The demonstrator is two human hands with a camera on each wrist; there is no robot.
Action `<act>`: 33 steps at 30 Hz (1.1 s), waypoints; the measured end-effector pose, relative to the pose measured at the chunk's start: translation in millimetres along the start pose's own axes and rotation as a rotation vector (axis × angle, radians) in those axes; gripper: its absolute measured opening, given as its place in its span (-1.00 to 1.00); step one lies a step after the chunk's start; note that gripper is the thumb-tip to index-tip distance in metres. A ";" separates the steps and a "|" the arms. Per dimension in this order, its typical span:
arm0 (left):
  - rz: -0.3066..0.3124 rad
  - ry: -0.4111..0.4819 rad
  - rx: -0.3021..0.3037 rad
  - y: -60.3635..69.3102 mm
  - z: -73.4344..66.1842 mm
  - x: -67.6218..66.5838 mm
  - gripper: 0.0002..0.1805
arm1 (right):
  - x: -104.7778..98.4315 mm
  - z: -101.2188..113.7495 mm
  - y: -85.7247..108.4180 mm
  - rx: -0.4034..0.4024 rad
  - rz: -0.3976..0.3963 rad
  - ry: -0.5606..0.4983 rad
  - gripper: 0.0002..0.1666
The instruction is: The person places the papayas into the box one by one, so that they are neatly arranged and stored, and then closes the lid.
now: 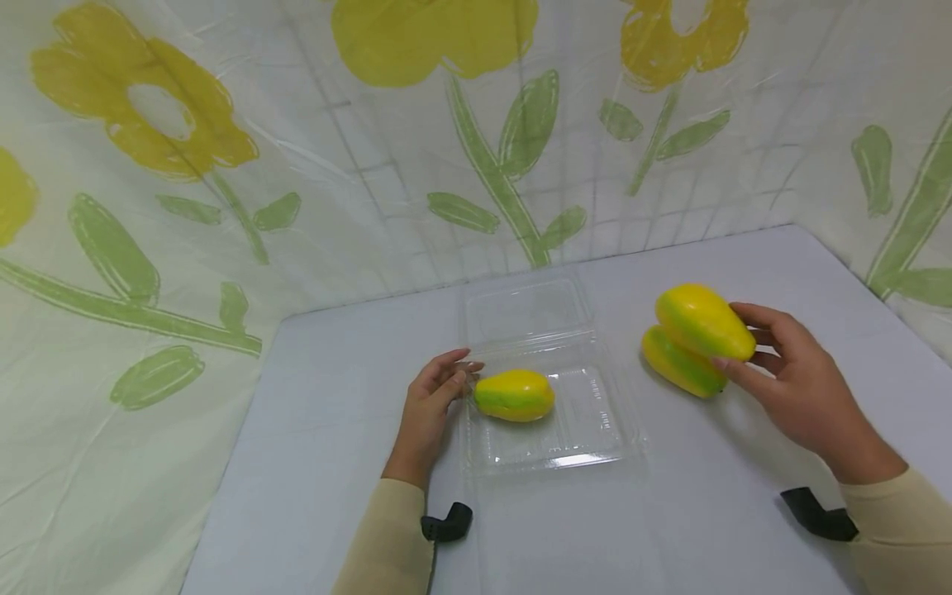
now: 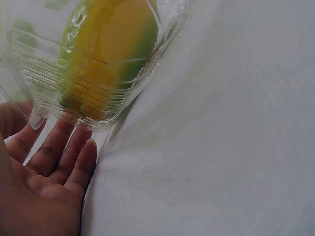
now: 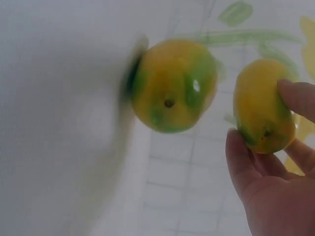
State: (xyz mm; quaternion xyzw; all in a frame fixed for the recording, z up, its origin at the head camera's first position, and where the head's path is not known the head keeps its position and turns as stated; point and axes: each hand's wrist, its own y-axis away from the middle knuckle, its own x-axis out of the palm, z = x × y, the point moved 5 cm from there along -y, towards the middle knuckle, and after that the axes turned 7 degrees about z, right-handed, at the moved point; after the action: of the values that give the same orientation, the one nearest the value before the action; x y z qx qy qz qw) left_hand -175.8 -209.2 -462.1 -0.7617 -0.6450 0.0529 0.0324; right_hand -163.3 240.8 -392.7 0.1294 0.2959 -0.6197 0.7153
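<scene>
No text, label, brand, number or sign is showing legibly: none is appearing on the clear container (image 1: 587,459) towards four o'clock, the fruit (image 1: 515,397) inside, two more fruits (image 1: 702,321) towards three, or the flowered cloth (image 1: 491,165) towards twelve.

The head view sits above and behind the left fingers (image 1: 445,363) and right fingers (image 1: 762,315), farthest off, facing forward and down across the desk (image 1: 357,397). Both wrist views look closely past their own fingers, tipped sideways. Head and left wrist share the box (image 1: 583,413) at the left fingers; head and right wrist, the fruit (image 1: 702,318) in the right fingers and second fruit (image 1: 680,366) beside them.
</scene>
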 end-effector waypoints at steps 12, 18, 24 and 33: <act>0.003 0.017 0.023 -2.2 1.3 -0.9 -0.58 | 14.9 24.7 3.0 -0.104 0.021 -0.018 -0.13; 0.002 0.016 0.019 -1.9 2.7 -0.9 -0.59 | 23.4 33.0 5.1 -0.162 0.039 -0.027 -0.13; 0.002 0.006 0.017 -2.2 2.8 -1.0 -0.58 | 28.9 43.5 6.3 -0.178 0.053 -0.021 -0.16; -0.001 0.002 0.013 -1.6 1.9 -0.5 -0.57 | 34.9 55.6 8.2 -0.236 0.080 -0.035 -0.12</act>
State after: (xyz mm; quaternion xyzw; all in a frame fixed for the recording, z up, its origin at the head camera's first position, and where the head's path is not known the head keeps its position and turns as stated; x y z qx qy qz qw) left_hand -177.7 -209.4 -463.8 -0.7613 -0.6449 0.0561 0.0379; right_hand -138.8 183.4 -370.5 0.0449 0.3487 -0.5537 0.7548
